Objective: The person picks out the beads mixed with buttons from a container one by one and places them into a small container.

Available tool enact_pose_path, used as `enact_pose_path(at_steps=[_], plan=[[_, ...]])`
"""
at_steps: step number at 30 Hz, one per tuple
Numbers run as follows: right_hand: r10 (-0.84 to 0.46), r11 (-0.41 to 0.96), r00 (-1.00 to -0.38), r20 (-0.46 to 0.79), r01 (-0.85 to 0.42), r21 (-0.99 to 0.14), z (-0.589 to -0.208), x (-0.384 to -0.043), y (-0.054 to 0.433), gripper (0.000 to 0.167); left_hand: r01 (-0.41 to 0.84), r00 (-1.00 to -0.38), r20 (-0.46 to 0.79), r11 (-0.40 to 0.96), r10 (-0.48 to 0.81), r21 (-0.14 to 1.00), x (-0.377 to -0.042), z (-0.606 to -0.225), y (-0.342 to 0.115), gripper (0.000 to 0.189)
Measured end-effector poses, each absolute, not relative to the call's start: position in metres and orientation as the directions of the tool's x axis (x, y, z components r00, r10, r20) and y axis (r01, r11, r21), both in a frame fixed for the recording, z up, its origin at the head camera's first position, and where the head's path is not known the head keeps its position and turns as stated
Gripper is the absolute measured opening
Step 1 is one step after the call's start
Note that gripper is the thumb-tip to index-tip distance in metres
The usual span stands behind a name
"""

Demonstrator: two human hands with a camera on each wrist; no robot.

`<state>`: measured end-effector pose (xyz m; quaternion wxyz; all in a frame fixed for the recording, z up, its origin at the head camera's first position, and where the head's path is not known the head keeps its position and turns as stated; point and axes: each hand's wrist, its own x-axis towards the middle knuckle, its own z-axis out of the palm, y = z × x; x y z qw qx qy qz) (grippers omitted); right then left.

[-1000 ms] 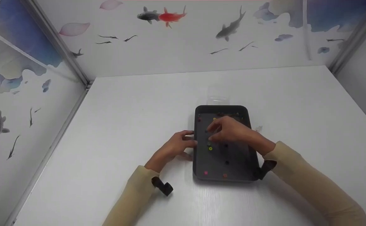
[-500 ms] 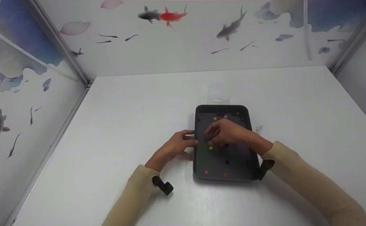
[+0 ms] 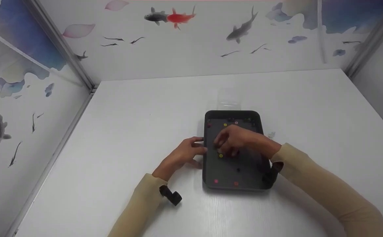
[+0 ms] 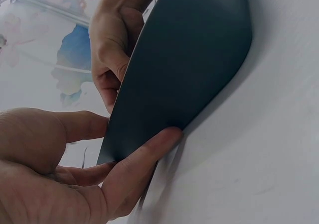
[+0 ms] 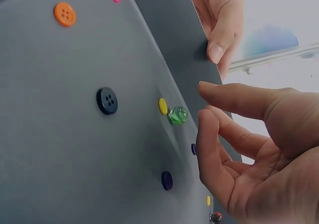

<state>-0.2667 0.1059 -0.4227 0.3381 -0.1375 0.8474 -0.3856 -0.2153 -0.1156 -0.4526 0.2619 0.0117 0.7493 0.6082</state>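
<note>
Dark-grey tray (image 3: 226,176), green marble (image 5: 178,115), orange button (image 5: 65,14)

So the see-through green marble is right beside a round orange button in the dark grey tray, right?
Not quite: in the right wrist view, the see-through green marble is right beside a round yellow button, not orange, in the dark grey tray.

The tray (image 5: 50,124) looks smooth and matt — the green marble (image 5: 178,115), glossy, clear glass.

tray (image 3: 253,177) 1 | hands (image 3: 184,152) (image 3: 239,137) 2 | buttons (image 5: 107,107) 7+ | marbles (image 5: 178,115) 2+
</note>
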Motion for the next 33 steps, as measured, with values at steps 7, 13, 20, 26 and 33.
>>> enact_pose_path(at_steps=[7,13,20,26,33], plan=[[-0.467,0.712,-0.734,-0.492,0.017,-0.702,-0.422,-0.268,0.102,0.031,-0.301,-0.862,-0.382,0.270,0.332,0.914,-0.215,-0.452,-0.115,0.059],[-0.460,0.734,-0.734,-0.499,0.001,-0.679,-0.426,-0.270,0.098,0.028,-0.302,-0.864,-0.384,0.276,0.325,0.913,-0.214,-0.451,-0.115,0.059],[-0.428,0.747,-0.752,-0.502,0.019,-0.665,-0.428,-0.269,0.095,0.024,-0.308,-0.863,-0.383,0.258,0.331,0.916,-0.215,-0.452,-0.115,0.059],[-0.423,0.764,-0.765,-0.486,-0.013,-0.645,-0.429,-0.270,0.093,0.020,-0.314,-0.863,-0.390,0.263,0.320,0.912,-0.215,-0.450,-0.116,0.059],[-0.440,0.750,-0.761,-0.476,-0.020,-0.662,-0.431,-0.271,0.095,0.016,-0.308,-0.861,-0.381,0.251,0.336,0.918,-0.215,-0.453,-0.117,0.059]])
